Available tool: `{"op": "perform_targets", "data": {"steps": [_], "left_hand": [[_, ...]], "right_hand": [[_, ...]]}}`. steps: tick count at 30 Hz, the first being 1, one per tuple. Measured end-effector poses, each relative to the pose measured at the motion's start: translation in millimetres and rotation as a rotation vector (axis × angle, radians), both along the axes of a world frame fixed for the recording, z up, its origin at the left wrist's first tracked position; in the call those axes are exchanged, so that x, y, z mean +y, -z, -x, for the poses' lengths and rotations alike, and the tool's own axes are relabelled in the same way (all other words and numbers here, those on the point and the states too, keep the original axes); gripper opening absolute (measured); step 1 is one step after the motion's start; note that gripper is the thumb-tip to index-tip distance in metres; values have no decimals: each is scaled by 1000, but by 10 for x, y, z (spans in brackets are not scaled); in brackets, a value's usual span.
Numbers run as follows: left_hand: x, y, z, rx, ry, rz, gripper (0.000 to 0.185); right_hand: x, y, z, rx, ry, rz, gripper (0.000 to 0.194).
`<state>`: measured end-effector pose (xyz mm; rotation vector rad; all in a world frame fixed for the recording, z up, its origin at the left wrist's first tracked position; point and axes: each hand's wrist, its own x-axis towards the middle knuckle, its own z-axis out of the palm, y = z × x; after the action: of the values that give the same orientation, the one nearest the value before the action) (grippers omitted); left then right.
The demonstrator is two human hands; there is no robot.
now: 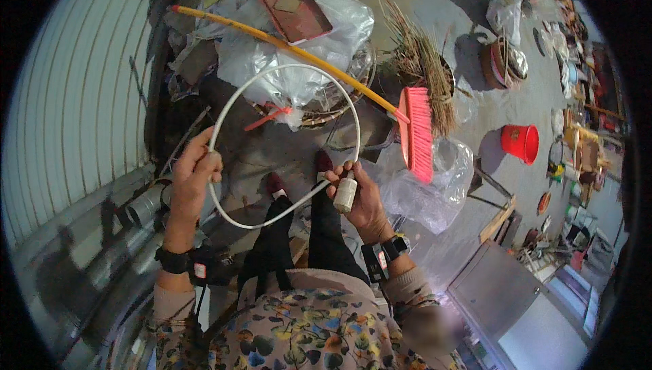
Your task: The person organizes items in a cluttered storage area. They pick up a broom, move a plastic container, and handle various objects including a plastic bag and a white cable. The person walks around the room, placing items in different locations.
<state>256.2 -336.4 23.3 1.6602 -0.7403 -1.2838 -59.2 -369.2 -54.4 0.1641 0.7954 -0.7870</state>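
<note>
A white cable or thin hose (285, 66) is bent into a large round loop in front of me. My left hand (187, 186) grips the loop's left side between thumb and fingers. In my right hand (368, 206) is a worn, off-white cylindrical fitting (345, 196), from which the loop rises. The lower stretch of the loop also runs to my right fingers; its end is hidden there. Beyond the loop, a clear plastic bag (300, 90) of stuff sits on a round woven basket (326, 121).
A broom with pink bristles (420, 136) and a yellow handle (285, 45) slants across the bag, beside a red tray (293, 8). Dry stalks (433, 80), a plastic sheet (438, 186) and a red bucket (519, 143) stand rightward. A ribbed wall (76, 105) borders the left, with metal pipes (145, 209).
</note>
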Motion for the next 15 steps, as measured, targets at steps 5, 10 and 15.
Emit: {"op": "perform_targets", "data": {"steps": [5, 10, 15], "left_hand": [[1, 151, 254, 55, 177, -31, 46], [56, 221, 413, 75, 251, -61, 46], [107, 232, 608, 142, 201, -99, 41]], "right_hand": [[225, -145, -12, -99, 346, -80, 24], [303, -174, 100, -96, 512, -63, 25], [410, -106, 356, 121, 302, 83, 23]]}}
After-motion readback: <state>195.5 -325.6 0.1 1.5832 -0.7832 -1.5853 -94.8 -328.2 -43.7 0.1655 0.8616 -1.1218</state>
